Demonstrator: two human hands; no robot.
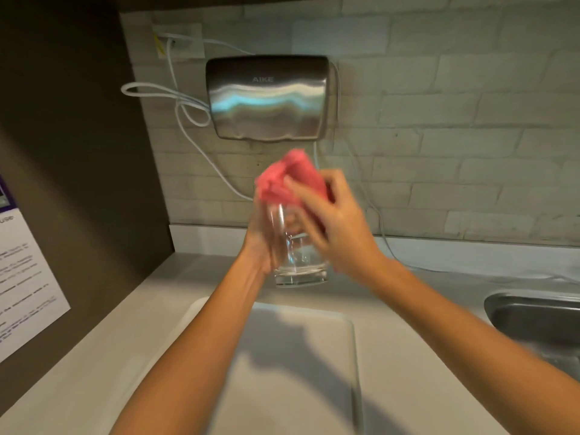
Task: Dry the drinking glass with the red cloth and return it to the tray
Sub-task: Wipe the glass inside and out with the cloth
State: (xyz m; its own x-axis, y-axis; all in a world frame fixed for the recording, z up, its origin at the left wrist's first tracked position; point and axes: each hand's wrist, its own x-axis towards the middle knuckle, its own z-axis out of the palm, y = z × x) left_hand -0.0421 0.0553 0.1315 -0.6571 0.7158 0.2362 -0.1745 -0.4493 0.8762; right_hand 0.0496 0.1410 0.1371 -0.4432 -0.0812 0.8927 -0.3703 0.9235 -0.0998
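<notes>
Red cloth [290,180] pinched in right grip [332,221]; left grip [262,243] clasps glass [298,255] above tray [351,356].

Bare tray [314,356] is lying open beneath both forearms; counter [141,309] to its left is offering free passage. Dryer [266,98] and cables [188,111] are crowding the wall above; sink [533,312] is bounding the right.
</notes>
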